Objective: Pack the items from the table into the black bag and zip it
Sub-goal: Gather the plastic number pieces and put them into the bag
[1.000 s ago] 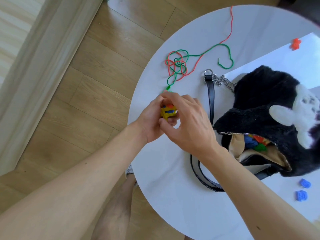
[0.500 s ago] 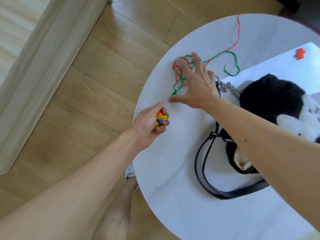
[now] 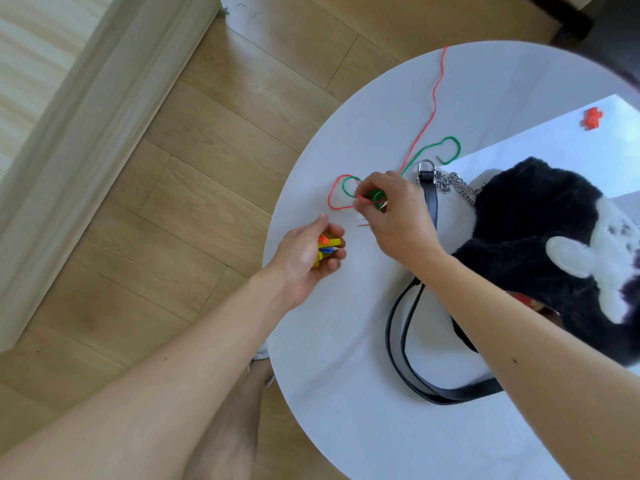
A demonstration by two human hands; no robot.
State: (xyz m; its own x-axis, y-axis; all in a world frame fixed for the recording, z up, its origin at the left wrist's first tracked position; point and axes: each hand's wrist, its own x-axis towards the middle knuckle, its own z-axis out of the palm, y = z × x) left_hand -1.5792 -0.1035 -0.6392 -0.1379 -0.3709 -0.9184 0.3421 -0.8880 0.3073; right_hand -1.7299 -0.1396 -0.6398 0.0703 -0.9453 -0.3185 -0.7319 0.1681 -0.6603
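Red and green, tangled together: the cords (image 3: 329,198) lie looped near the rim of the white surface (image 3: 346,393). The right hand (image 3: 394,220) is down on the knot, its grip narrow, fingertips pinching a bunch of loops. That pinch reads as a gather, bunching loose line into one handful so nothing trails when it goes in. The long tails run off toward the far edge, the red one farthest, so there's slack to reel in yet.

The left hand (image 3: 304,258) sits just beside it at the edge of the surface. Its grip is curled round a clutch of small plastic pieces (image 3: 327,245) in yellow, blue and orange. Cupped like that, I'd say they're parked while the other hand works, making one trip to the bag rather than two.

The black bag (image 3: 536,230), furry with white patches, lies to the right on the surface. Its strap (image 3: 398,341) loops toward the person and its chain (image 3: 453,185) sits close by the right hand. The mouth is mostly hidden behind the right forearm, so I can't tell how far open it is.

One orange piece (image 3: 593,118) waits on a white sheet (image 3: 554,143), well apart from both hands. By my reckoning the packing is midway: cords and handful to go in, that stray to fetch, then the zip.
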